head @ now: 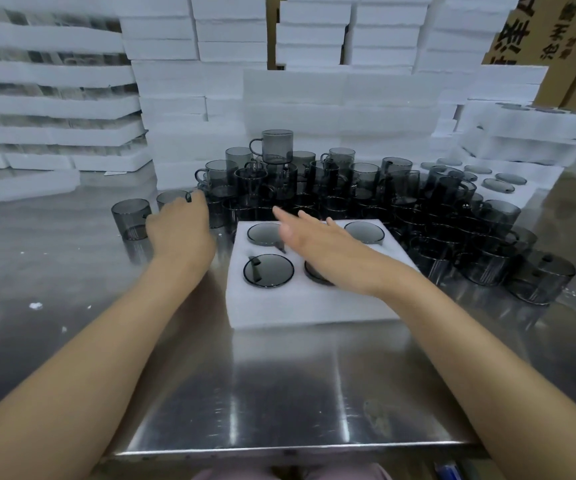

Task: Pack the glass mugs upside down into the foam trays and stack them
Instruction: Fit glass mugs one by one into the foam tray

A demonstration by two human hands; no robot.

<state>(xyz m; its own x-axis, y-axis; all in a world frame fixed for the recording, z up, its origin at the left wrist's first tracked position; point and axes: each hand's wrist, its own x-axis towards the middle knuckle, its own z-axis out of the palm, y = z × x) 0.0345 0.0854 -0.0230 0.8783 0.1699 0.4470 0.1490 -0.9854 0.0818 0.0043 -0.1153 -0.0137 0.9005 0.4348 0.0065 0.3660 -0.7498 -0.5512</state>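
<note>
Head view: right hand (309,237), fingers straight and spread, hovers over the foam tray (314,306) holding 4 upside-down mugs (268,270) on the steel table (279,386); left hand (179,226) curls over a loose mug (170,199), seemingly gripping it.

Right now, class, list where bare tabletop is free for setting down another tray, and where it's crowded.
Free: steel table between the foam tray and the near edge; also the left side, in front of the leftmost mug. Crowded: mugs packed behind and right of the tray.
</note>
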